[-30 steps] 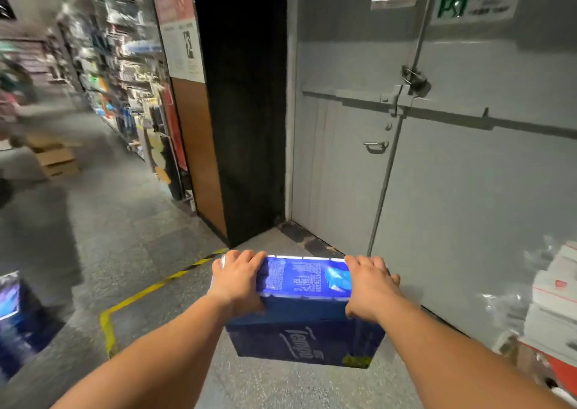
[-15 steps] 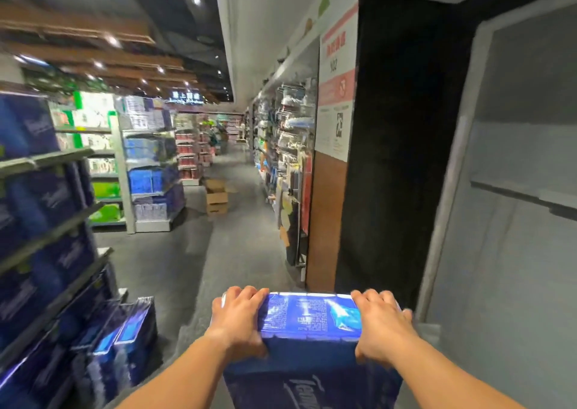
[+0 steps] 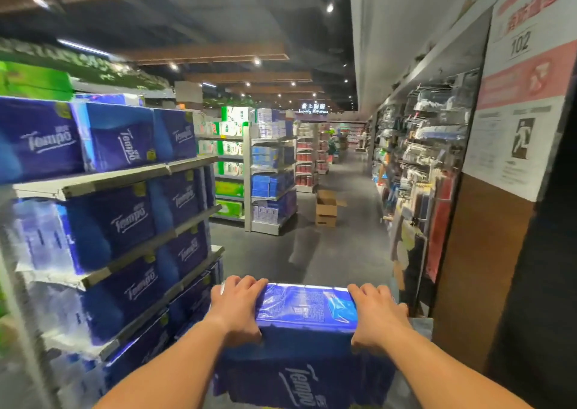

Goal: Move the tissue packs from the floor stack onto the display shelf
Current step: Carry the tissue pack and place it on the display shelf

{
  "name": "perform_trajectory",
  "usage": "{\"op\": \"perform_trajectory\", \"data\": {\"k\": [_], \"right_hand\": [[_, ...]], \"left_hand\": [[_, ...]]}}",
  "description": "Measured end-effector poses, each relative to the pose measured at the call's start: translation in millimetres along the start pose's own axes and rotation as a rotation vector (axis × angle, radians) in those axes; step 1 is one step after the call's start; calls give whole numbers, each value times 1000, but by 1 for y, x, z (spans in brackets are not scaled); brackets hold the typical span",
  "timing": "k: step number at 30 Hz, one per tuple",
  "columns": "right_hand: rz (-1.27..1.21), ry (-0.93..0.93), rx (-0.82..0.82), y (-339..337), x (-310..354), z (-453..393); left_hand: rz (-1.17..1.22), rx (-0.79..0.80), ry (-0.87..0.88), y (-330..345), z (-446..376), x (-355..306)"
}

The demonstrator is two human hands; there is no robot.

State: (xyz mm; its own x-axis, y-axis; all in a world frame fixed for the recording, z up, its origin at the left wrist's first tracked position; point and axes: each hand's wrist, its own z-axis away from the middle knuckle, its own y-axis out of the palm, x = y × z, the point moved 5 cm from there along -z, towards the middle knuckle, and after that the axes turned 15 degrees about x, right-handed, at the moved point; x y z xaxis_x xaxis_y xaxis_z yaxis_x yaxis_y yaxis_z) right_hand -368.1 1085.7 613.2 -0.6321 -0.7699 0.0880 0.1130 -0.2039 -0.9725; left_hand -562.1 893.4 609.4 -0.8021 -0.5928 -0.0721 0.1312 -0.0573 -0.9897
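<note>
I hold a blue Tempo tissue pack (image 3: 307, 311) in front of me at waist height, low in the middle of the view. My left hand (image 3: 238, 307) grips its left end and my right hand (image 3: 376, 315) grips its right end. The display shelf (image 3: 93, 183) stands to my left, its several tiers filled with the same blue tissue packs (image 3: 121, 144). More blue packs (image 3: 187, 308) sit at its lowest level, just left of the held pack.
An aisle of grey floor (image 3: 340, 246) runs ahead. An open cardboard box (image 3: 326, 208) stands on it by a far shelf unit (image 3: 271, 171). Hanging goods racks (image 3: 418, 171) line the right side, then a brown and black wall panel (image 3: 480, 268).
My view has swung left from the grey double door to the aisle and display shelf. Both hands keep the same grip on the pack, which stays in front of me.
</note>
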Motion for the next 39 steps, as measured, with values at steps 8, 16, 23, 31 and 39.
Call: {"op": "perform_trajectory", "data": {"k": [8,16,23,31,39], "right_hand": [[118,-353,30,-57,83,-178],[137,-554,76,-63,188,-322],[154,-628,93,-83,252,-437],[202,-740,-4,-158,340,-567],[214,-926,-527,-410,420,-605]], "left_hand": [[43,-31,-363,-23,-62,91],[49,0,-581,-29,-135,200],[59,2,-662,-45,-215,278],[17,-111,-787,-115,-304,362],[-178,-595,-928,-341,-331,387]]}}
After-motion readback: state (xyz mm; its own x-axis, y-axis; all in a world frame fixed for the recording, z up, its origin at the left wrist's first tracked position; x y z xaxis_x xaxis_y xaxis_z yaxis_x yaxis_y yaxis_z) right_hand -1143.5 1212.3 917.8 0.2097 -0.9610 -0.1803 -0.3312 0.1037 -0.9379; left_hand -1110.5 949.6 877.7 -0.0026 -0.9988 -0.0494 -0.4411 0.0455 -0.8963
